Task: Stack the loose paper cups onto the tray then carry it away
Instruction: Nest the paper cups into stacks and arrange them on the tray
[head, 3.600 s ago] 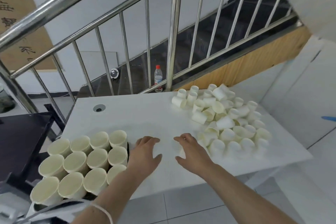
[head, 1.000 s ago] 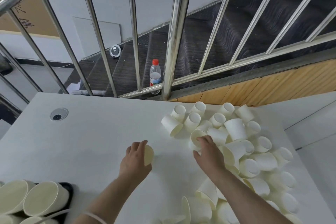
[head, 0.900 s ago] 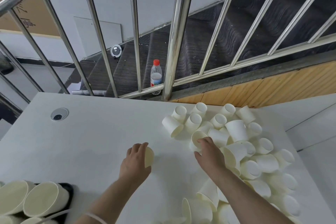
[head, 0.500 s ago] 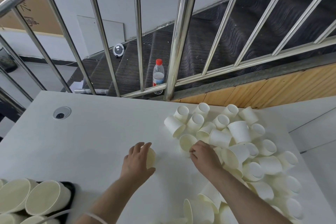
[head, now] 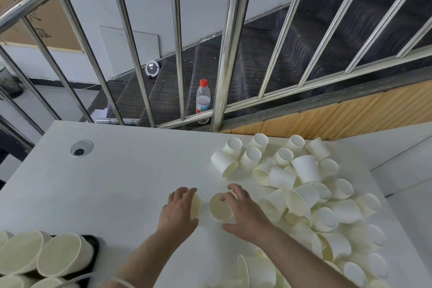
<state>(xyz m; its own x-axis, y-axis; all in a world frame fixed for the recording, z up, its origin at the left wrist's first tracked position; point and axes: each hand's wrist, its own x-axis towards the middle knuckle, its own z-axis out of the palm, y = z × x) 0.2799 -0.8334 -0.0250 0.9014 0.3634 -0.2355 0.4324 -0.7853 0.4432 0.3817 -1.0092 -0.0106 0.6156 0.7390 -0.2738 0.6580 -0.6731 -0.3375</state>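
Observation:
A pile of loose white paper cups (head: 304,184) covers the right side of the white table (head: 121,184). My left hand (head: 178,209) grips one paper cup (head: 196,204) lying on its side, mouth to the right. My right hand (head: 243,211) holds a second cup (head: 219,206), its mouth facing me, a few centimetres right of the first. At the bottom left, a black tray (head: 92,244) carries stacks of cups (head: 59,257), only partly in view.
A steel stair railing (head: 228,54) rises just behind the table's far edge, with a red-capped water bottle (head: 203,100) on the dark stairs beyond. A round cable grommet (head: 81,148) sits in the table at the far left. More cups lie near my right forearm.
My right hand took a cup from the pile and drew it left toward the cup in my left hand. The left hand stayed about where it was.

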